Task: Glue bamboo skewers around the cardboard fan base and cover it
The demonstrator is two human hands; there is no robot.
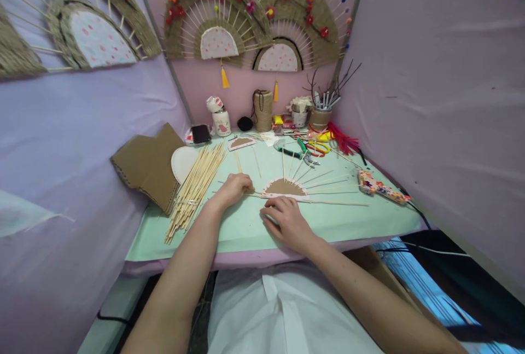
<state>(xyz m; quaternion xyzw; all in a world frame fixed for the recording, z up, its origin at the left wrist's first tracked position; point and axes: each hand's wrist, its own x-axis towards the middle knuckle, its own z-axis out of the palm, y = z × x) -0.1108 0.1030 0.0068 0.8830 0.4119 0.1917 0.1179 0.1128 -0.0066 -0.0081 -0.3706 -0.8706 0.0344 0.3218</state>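
A half-round piece of brown cardboard (284, 187) with a pale, pink-spotted rim lies flat on the table. Thin bamboo sticks (328, 181) fan out from it, mostly up and to the right. At its left end my left hand (237, 187) has its fingers closed on a bamboo stick that reaches the cardboard's corner. My right hand (287, 221) rests at the lower straight edge, fingers stretched out and slightly bent, touching or nearly touching the rim. A large pile of loose bamboo sticks (196, 190) lies to the left of my left arm.
Brown cardboard sheets (145, 165) and a white rounded piece (183, 164) lie at the left. Pliers (297, 152), scissors (319, 149) and a floral-patterned glue gun (381, 187) lie to the right. A twine spool (263, 111) stands at the back, below decorated fans (295, 20) on the wall.
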